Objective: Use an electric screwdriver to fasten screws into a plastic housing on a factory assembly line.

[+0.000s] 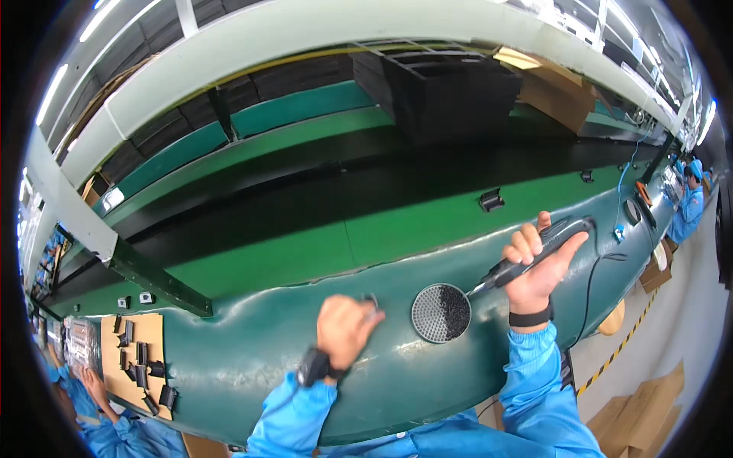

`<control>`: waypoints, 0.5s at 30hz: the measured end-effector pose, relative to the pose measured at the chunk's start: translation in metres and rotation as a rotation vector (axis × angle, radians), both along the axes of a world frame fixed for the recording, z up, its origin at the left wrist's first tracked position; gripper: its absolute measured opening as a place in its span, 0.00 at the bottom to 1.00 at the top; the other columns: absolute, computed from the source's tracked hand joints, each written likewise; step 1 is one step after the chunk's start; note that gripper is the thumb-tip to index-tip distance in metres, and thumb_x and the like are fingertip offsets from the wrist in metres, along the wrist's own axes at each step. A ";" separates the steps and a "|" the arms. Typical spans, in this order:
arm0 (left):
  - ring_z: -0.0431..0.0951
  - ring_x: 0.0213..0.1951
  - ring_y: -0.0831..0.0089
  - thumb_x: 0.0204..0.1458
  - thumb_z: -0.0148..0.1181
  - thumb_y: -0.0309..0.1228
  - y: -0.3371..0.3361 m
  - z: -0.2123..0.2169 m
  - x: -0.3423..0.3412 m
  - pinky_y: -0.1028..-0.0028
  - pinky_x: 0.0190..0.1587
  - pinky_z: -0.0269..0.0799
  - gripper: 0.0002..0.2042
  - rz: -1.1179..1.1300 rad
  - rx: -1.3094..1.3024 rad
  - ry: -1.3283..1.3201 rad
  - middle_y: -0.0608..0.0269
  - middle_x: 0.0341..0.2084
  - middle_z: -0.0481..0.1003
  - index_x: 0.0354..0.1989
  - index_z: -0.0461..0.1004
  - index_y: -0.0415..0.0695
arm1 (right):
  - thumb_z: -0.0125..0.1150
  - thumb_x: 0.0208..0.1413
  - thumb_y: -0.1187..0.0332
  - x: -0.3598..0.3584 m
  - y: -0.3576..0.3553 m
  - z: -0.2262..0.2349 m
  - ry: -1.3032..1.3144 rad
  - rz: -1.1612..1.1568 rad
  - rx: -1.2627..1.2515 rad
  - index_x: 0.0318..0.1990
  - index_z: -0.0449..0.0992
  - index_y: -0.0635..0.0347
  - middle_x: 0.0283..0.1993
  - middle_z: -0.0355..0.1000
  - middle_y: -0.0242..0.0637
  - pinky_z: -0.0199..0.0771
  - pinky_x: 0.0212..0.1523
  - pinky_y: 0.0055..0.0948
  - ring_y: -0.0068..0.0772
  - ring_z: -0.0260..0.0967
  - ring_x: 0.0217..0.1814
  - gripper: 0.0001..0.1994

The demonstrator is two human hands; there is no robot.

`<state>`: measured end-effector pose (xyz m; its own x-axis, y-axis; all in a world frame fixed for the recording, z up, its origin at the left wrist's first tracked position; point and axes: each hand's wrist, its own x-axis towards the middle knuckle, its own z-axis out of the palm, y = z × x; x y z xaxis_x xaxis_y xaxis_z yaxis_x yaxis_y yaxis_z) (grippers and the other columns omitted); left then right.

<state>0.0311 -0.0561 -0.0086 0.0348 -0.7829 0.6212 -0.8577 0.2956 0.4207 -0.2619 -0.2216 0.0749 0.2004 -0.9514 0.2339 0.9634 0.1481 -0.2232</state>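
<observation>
My right hand (531,278) grips a black corded electric screwdriver (551,238), its palm turned up under the body. The driver's thin bit slants down to the left, to the rim of a round dish. In that grey dish (429,319), with its dimpled surface, small black screws (456,313) lie heaped on the right side. My left hand (345,330) is closed above the mat, left of the dish and slightly blurred. A small dark, shiny piece (370,300) shows at its fingertips, too little of it to name.
Beyond the green bench mat (252,343) runs a conveyor with a black part (492,200) on its green edge. Cardboard (134,362) with several black parts lies at left, near a co-worker's hand (93,388). The driver's cord (592,294) trails at right. A post (160,278) stands left.
</observation>
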 end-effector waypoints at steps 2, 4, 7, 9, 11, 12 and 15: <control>0.82 0.38 0.61 0.46 0.78 0.31 0.048 0.006 -0.008 0.62 0.43 0.77 0.11 -0.078 0.084 -0.190 0.63 0.32 0.80 0.36 0.83 0.46 | 0.47 0.53 0.16 0.025 0.028 0.003 0.271 -0.032 -0.154 0.49 0.73 0.50 0.22 0.63 0.28 0.67 0.23 0.29 0.26 0.61 0.20 0.43; 0.84 0.41 0.62 0.42 0.79 0.29 0.076 0.011 -0.022 0.63 0.50 0.81 0.14 -0.059 0.141 -0.226 0.62 0.35 0.83 0.39 0.84 0.46 | 0.46 0.52 0.15 0.043 0.055 -0.013 0.367 -0.067 -0.279 0.45 0.69 0.50 0.19 0.63 0.30 0.67 0.19 0.33 0.28 0.61 0.17 0.42; 0.85 0.49 0.61 0.44 0.72 0.25 0.083 0.021 -0.034 0.62 0.59 0.81 0.16 -0.091 0.229 -0.156 0.57 0.44 0.84 0.44 0.85 0.42 | 0.61 0.48 0.20 0.051 0.084 -0.032 0.372 -0.091 -0.466 0.46 0.69 0.60 0.25 0.71 0.38 0.76 0.25 0.36 0.34 0.70 0.23 0.45; 0.85 0.50 0.59 0.48 0.66 0.25 0.079 0.026 -0.035 0.60 0.60 0.81 0.16 -0.206 0.255 -0.296 0.53 0.48 0.84 0.47 0.84 0.38 | 0.70 0.46 0.25 0.057 0.089 -0.039 0.420 -0.223 -0.612 0.47 0.69 0.66 0.30 0.75 0.44 0.80 0.29 0.38 0.38 0.73 0.26 0.46; 0.84 0.52 0.59 0.52 0.62 0.25 0.081 0.019 -0.038 0.58 0.61 0.80 0.16 -0.245 0.307 -0.274 0.52 0.51 0.83 0.49 0.84 0.36 | 0.72 0.45 0.26 0.054 0.085 -0.041 0.465 -0.212 -0.744 0.47 0.71 0.66 0.30 0.76 0.42 0.82 0.30 0.39 0.38 0.75 0.27 0.45; 0.84 0.52 0.59 0.52 0.62 0.25 0.080 0.020 -0.037 0.58 0.62 0.80 0.16 -0.253 0.294 -0.295 0.51 0.51 0.83 0.49 0.84 0.36 | 0.71 0.47 0.26 0.055 0.086 -0.040 0.483 -0.213 -0.749 0.47 0.71 0.65 0.30 0.75 0.41 0.82 0.29 0.39 0.38 0.75 0.27 0.44; 0.81 0.56 0.55 0.51 0.64 0.27 0.077 0.016 -0.031 0.55 0.61 0.78 0.15 -0.328 0.333 -0.253 0.51 0.54 0.82 0.48 0.86 0.41 | 0.70 0.51 0.27 0.061 0.090 -0.042 0.522 -0.225 -0.713 0.47 0.70 0.65 0.29 0.75 0.41 0.81 0.28 0.39 0.37 0.74 0.25 0.42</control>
